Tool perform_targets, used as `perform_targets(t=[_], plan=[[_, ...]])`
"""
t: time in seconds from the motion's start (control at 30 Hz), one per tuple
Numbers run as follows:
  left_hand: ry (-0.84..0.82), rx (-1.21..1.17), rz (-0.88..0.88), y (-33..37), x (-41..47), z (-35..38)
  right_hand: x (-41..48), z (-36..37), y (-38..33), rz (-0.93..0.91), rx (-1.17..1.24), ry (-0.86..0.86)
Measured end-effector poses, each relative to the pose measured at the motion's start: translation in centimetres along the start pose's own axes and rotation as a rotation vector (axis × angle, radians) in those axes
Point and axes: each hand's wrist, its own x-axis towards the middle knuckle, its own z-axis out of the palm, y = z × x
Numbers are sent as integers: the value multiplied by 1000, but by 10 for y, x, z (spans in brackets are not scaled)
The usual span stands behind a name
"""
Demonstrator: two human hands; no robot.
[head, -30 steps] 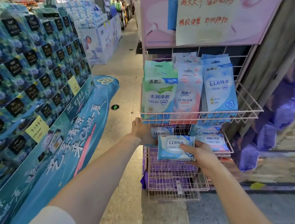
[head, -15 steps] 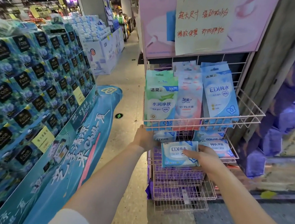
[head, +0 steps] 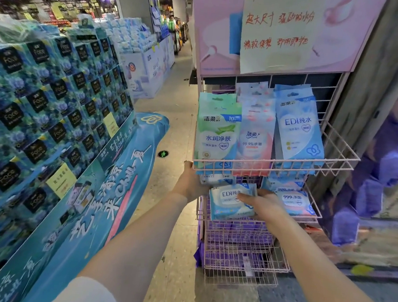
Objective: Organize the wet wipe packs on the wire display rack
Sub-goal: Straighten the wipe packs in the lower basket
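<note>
The right hand (head: 264,204) grasps a light blue wipe pack (head: 233,200) by its right end, thumb on top, holding it at the front of the wire rack's (head: 276,161) middle shelf with its long axis running left to right. The left hand (head: 191,181) reaches under the top basket at the rack's left corner; whether it grips anything I cannot tell. The shelf slot lies just beyond the pack, farther in.

Both your bare forearms reach forward and converge ahead of you, a white sleeve edge showing at your left upper arm. Your left hand (head: 191,182) is turned back toward you, its fingers hidden from view. Your right hand (head: 264,203) pinches a flat light-blue plastic wipe pack (head: 230,201), thumb lying across its printed face, fingers tucked behind.
</note>
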Motion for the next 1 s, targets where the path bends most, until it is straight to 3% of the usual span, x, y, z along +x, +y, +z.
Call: perform_targets(t=[0.1,0.37,0.5,0.67,0.87,1.0], plan=[[47,-35,-12,0,-7,-6,8,3,2,24,-26,11],[171,-173,-272,3,-33,-3,34,29,12,61,10,33],[22,-14,-276,5,-57,0,47,38,22,20,-155,-20],[-171,406,-157,14,-73,-2,52,48,31,22,-404,-13],[-180,442,-193,21,-76,4,138,39,89,79,-525,-53],[-155,474,-221,25,-72,13,118,35,74,100,-635,-30]])
